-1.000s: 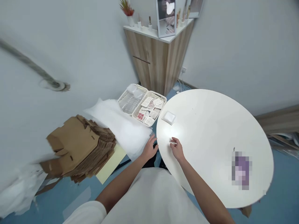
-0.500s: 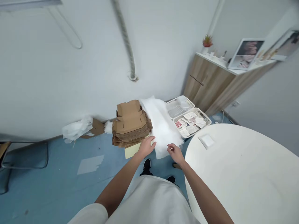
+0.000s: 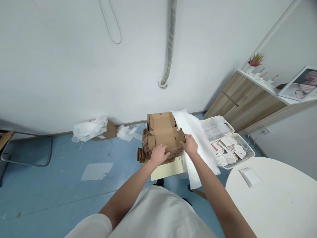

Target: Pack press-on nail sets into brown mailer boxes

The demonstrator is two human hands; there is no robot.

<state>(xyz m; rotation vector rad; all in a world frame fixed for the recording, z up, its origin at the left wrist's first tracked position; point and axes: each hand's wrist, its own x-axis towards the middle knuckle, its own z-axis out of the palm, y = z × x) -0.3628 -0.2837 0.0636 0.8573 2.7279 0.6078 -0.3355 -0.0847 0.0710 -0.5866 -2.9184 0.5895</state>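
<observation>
A stack of flat brown cardboard box blanks [image 3: 160, 132] sits low in front of me, on a pale yellow board [image 3: 168, 169]. My left hand [image 3: 158, 154] rests on the near edge of the stack, its fingers curled over the top blank. My right hand [image 3: 190, 145] grips the right edge of the same top blank. Beside the stack on the right lies a pile of white foam sheets [image 3: 195, 138].
Two white baskets [image 3: 241, 155] with small packets and clear trays stand right of the foam. A round white table [image 3: 279, 198] with a small white pad [image 3: 249, 177] fills the lower right. A wooden cabinet [image 3: 250, 105], crumpled wrap [image 3: 89, 129] and a chair frame [image 3: 24, 148] line the wall.
My view swung left from the round table to the floor stack. Both hands left the table's edge, passed over the foam and now hold the top cardboard blank.
</observation>
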